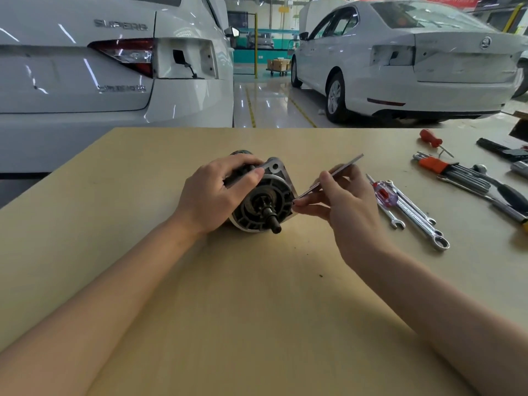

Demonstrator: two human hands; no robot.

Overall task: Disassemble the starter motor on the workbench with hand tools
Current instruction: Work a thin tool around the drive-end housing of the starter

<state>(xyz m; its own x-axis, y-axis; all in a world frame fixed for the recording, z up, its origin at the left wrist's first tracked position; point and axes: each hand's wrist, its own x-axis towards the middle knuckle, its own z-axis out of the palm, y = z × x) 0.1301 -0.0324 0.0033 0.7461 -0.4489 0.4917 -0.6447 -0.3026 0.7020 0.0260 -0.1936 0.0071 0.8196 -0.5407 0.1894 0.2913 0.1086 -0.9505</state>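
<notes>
My left hand (211,192) is curled over the top of the dark, round starter motor with its grey metal end housing and stubby shaft (264,200), which lies on its side in the middle of the pale tan wooden workbench (257,310), shaft end toward me. My right hand (343,207) pinches a thin flat strip of grey metal (331,175) between thumb and fingers, its lower tip at the right edge of the housing, though I cannot tell whether it sits in the seam. Well to my right on the bench lie a red-and-clear-handled screwdriver (384,195) and silver combination wrenches (417,218).
</notes>
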